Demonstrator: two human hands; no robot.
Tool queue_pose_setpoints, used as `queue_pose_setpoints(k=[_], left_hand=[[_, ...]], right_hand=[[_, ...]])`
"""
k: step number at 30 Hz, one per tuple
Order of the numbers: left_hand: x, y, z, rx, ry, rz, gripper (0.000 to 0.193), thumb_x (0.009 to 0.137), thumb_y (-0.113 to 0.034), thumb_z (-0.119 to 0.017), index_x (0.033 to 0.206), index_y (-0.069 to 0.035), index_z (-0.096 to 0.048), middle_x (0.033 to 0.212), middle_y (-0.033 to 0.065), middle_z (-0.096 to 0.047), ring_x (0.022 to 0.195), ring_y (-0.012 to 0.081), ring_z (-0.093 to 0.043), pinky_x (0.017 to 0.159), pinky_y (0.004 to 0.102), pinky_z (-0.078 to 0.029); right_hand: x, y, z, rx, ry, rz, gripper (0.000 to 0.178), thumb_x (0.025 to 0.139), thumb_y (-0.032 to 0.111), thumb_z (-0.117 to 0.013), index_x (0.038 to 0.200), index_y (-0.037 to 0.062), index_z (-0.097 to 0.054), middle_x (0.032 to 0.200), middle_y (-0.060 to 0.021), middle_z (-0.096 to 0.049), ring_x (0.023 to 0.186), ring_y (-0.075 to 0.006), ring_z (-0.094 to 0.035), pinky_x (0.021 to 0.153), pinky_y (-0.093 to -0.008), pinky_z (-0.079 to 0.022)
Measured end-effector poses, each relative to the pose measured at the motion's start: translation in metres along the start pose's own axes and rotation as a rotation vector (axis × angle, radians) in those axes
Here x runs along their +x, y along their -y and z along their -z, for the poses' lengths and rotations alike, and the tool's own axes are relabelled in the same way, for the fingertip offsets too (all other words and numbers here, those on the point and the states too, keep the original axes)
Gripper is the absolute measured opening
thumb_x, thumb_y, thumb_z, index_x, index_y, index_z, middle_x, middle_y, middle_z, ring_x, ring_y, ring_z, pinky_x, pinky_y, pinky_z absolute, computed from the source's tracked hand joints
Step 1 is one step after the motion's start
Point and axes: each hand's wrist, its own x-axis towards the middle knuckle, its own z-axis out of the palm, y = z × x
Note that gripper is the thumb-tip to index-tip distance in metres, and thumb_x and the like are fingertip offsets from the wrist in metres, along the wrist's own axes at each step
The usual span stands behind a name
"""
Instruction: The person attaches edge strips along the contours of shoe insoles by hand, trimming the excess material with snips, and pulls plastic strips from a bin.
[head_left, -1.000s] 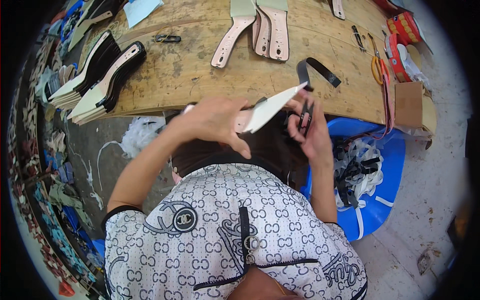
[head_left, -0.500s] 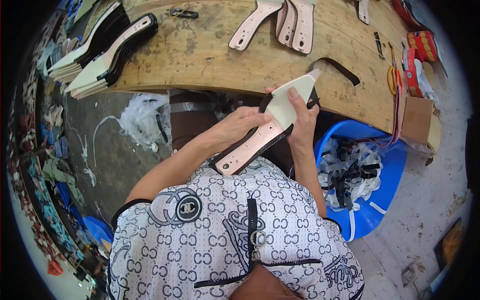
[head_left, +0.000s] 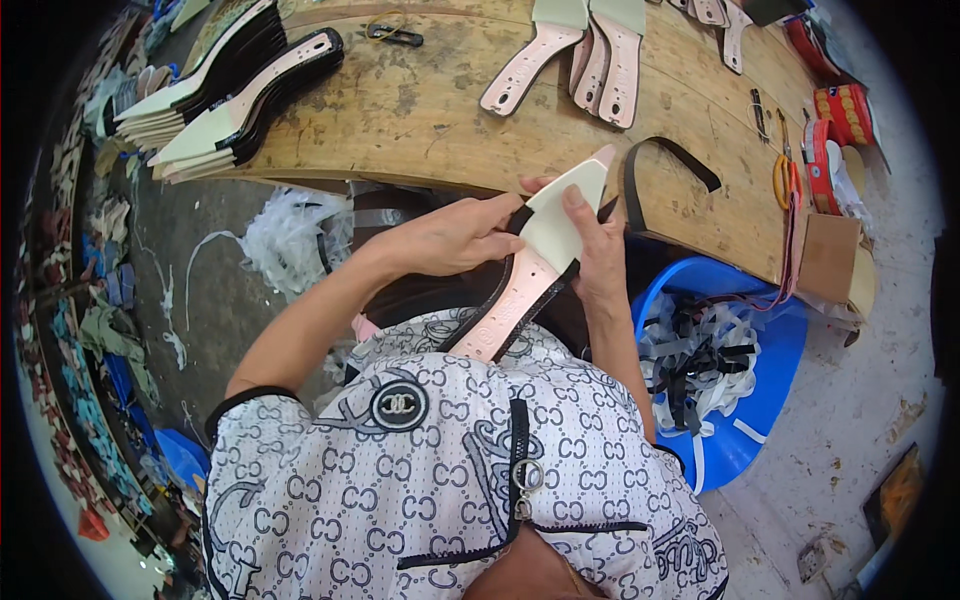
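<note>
In front of my chest I hold a pointed shoe insole [head_left: 552, 228], cream at the toe part and pink toward the heel, with black edging along its sides. Its toe tip points up and away, and its heel end is tucked against my shirt. My right hand [head_left: 598, 250] grips the toe part, thumb on top and fingers beneath. With thumb and fingers pinched, my left hand [head_left: 455, 238] holds the left edge at the middle, by the black edging. A loose black strip [head_left: 675, 150] curls over the table edge close to the toe; whether it joins the insole is hidden.
Stacked insoles [head_left: 235, 110] lie at the table's [head_left: 430, 120] left, more insoles [head_left: 610, 75] at the back. Orange-handled scissors [head_left: 783, 180], red ribbon rolls [head_left: 845, 105] and a cardboard box [head_left: 832, 258] are at right. A blue bin [head_left: 765, 400] holds strip scraps.
The insole has moved slightly left and toward my body, its heel now lower against my shirt. My left hand has shifted up along its edge. The view has shifted slightly.
</note>
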Motion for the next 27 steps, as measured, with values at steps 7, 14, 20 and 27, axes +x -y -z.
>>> queue_pose_setpoints(k=[7, 14, 20, 27], left_hand=[[0.000, 0.017, -0.001, -0.173, -0.090, -0.014, 0.033, 0.098, -0.030, -0.047, 0.111, -0.001, -0.058, 0.085, 0.0017, -0.062, 0.072, 0.0095, -0.056, 0.063, 0.0266, -0.050], [0.034, 0.015, 0.021, -0.446, -0.659, -0.217, 0.032, 0.100, -0.027, -0.046, 0.097, 0.002, -0.060, 0.085, -0.0004, -0.059, 0.081, 0.0067, -0.050, 0.072, 0.0248, -0.043], [0.057, -0.021, 0.063, -0.252, -1.234, -0.430, 0.032, 0.100, -0.025, -0.045, 0.082, -0.001, -0.053, 0.071, 0.0031, -0.047, 0.070, 0.0097, -0.043, 0.064, 0.0265, -0.038], [0.039, -0.048, 0.085, -0.142, -1.551, -0.597, 0.041, 0.092, -0.026, -0.059, 0.122, -0.001, -0.049, 0.119, 0.0142, -0.055, 0.113, 0.0250, -0.050, 0.096, 0.0364, -0.038]], right_hand=[[0.003, 0.014, -0.013, -0.018, 0.087, -0.095, 0.038, 0.090, 0.024, -0.054, 0.110, -0.0072, -0.060, 0.102, -0.0135, -0.066, 0.087, -0.0187, -0.065, 0.078, -0.0312, -0.053], [0.023, 0.034, -0.042, -0.216, 0.063, 0.064, 0.034, 0.091, 0.034, -0.059, 0.101, 0.0012, -0.061, 0.077, -0.0018, -0.059, 0.064, -0.0091, -0.054, 0.057, -0.0245, -0.044], [0.009, 0.001, -0.084, -0.348, -0.147, -0.046, 0.033, 0.094, 0.032, -0.052, 0.083, 0.0016, -0.057, 0.064, -0.0025, -0.052, 0.051, -0.0124, -0.046, 0.050, -0.0286, -0.039], [0.017, 0.022, -0.020, -0.457, 0.102, -0.086, 0.040, 0.097, 0.034, -0.046, 0.085, 0.0004, -0.064, 0.063, -0.0048, -0.061, 0.053, -0.0137, -0.057, 0.054, -0.0282, -0.044]])
